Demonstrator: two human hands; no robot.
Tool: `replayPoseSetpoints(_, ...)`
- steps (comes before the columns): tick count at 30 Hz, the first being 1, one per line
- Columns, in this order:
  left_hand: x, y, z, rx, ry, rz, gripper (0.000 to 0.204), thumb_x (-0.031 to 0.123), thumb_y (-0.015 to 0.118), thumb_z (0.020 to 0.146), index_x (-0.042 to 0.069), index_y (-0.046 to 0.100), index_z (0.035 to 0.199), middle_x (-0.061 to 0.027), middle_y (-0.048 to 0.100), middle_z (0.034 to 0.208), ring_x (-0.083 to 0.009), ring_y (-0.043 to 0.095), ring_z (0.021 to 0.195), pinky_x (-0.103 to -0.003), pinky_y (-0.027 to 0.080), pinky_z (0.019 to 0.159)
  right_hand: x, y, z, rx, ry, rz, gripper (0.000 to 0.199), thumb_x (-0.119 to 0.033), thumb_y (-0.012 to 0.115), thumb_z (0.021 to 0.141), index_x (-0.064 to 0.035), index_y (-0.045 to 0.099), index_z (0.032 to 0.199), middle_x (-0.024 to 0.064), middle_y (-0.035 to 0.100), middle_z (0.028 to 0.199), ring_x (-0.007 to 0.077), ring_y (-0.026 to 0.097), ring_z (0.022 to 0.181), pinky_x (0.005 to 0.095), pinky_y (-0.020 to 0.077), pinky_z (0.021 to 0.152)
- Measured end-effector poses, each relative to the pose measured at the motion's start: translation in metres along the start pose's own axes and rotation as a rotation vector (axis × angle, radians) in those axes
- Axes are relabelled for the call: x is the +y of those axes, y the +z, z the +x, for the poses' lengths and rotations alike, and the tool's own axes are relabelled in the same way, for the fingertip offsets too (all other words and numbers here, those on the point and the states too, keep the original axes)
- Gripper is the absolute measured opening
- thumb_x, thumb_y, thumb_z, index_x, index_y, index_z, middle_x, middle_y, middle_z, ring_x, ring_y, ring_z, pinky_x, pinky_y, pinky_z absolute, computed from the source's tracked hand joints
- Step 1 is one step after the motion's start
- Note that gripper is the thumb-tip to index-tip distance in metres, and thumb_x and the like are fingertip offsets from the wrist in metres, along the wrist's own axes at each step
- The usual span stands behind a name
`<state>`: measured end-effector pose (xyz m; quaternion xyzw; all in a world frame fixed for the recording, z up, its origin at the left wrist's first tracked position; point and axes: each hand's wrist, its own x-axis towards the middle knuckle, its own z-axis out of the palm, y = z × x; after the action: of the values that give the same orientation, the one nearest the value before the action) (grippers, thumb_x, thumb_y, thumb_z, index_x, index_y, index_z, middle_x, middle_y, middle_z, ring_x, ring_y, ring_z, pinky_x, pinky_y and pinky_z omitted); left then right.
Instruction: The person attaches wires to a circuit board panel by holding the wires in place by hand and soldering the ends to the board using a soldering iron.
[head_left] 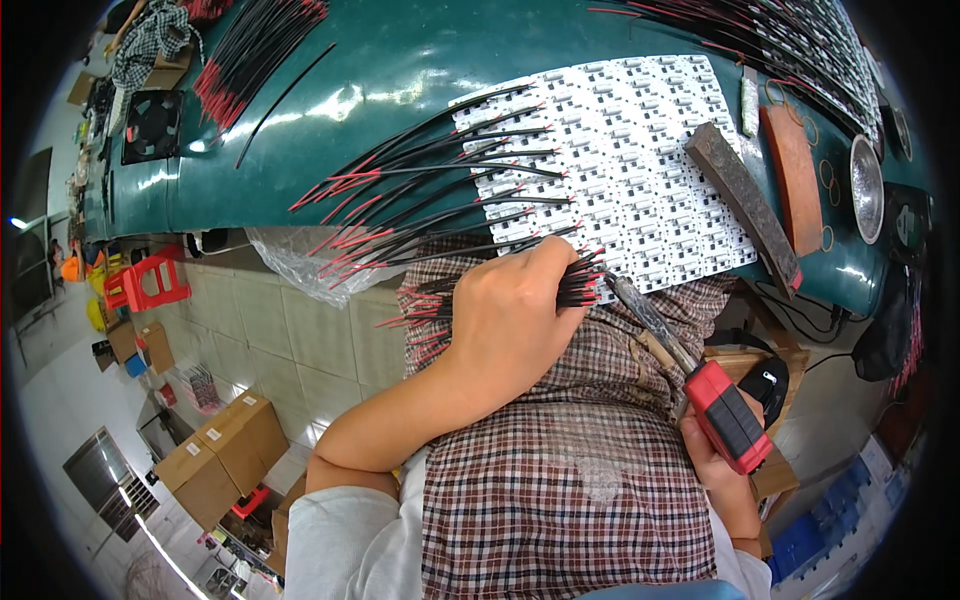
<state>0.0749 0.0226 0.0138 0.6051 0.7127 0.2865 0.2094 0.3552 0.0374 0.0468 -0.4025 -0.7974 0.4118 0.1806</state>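
My left hand [515, 315] is closed round a bundle of black wires with red ends [578, 280], at the near left corner of a white circuit board panel [640, 150]. My right hand [715, 455] grips a soldering iron [725, 410] by its red and black handle. The iron's tip points up and left, close to the bundle's ends; whether it touches a wire or the board I cannot tell. Several black and red wires [400, 160] lie with one end along the panel's left side and fan out to the left. The panel's near edge lies over a checked apron [560, 490].
A dark bar [745, 205] lies across the panel's right side. Beside it are an orange-brown block [792, 180], rubber bands [828, 175] and a metal bowl [866, 190]. More wires [255, 60] and a black fan [152, 127] sit far left on the green table [400, 50].
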Motion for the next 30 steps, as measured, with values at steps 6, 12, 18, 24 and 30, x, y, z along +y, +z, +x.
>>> replayPoseSetpoints(6, 0.0004, 0.0012, -0.0001, 0.024, 0.008, -0.033, 0.020, 0.014, 0.079, 0.081, 0.007, 0.062, 0.087, -0.0087, 0.066, 0.068, -0.0286, 0.064, 0.056, -0.039, 0.048, 0.053, -0.0001, 0.0028, -0.0006, 0.010, 0.040, 0.040, 0.020, -0.004, 0.074, 0.066, -0.0002, 0.067, 0.085, 0.0130, 0.063, 0.077, 0.0304, 0.064, 0.063, 0.0347, 0.0514, 0.058)
replayPoseSetpoints(12, 0.0018, 0.0000, -0.0013, 0.000, -0.009, -0.019, 0.020, 0.012, 0.079, 0.080, 0.006, 0.061, 0.087, -0.0092, 0.066, 0.068, -0.0290, 0.064, 0.057, -0.039, 0.048, 0.053, 0.0038, 0.0039, -0.0005, -0.006, 0.008, 0.054, 0.021, -0.004, 0.074, 0.065, -0.0007, 0.067, 0.085, 0.0126, 0.062, 0.076, 0.0307, 0.064, 0.062, 0.0351, 0.0511, 0.057)
replayPoseSetpoints(18, 0.0015, 0.0006, -0.0003, -0.020, -0.001, -0.007, 0.020, 0.012, 0.078, 0.080, 0.006, 0.061, 0.086, -0.0096, 0.066, 0.068, -0.0288, 0.064, 0.057, -0.039, 0.047, 0.053, 0.0010, 0.0017, -0.0025, 0.046, -0.039, -0.015, 0.021, -0.004, 0.074, 0.065, -0.0009, 0.067, 0.085, 0.0129, 0.063, 0.076, 0.0315, 0.064, 0.063, 0.0357, 0.0516, 0.057)
replayPoseSetpoints(24, 0.0018, -0.0006, 0.0022, -0.002, 0.013, 0.026, 0.020, 0.013, 0.079, 0.079, 0.006, 0.063, 0.087, -0.0106, 0.067, 0.071, -0.0294, 0.065, 0.059, -0.039, 0.049, 0.055, 0.0013, 0.0042, -0.0073, 0.053, 0.033, 0.039, 0.021, -0.004, 0.073, 0.065, -0.0011, 0.067, 0.085, 0.0127, 0.062, 0.076, 0.0310, 0.063, 0.062, 0.0355, 0.0514, 0.057)
replayPoseSetpoints(30, 0.0020, -0.0037, 0.0074, -0.044, -0.009, 0.022, 0.016, 0.013, 0.078, 0.077, 0.004, 0.066, 0.084, -0.0116, 0.067, 0.070, -0.0302, 0.066, 0.061, -0.039, 0.051, 0.057, 0.0034, -0.0001, -0.0070, -0.020, -0.002, 0.015, 0.024, -0.004, 0.074, 0.065, -0.0004, 0.068, 0.087, 0.0132, 0.064, 0.078, 0.0308, 0.064, 0.062, 0.0356, 0.0511, 0.057)
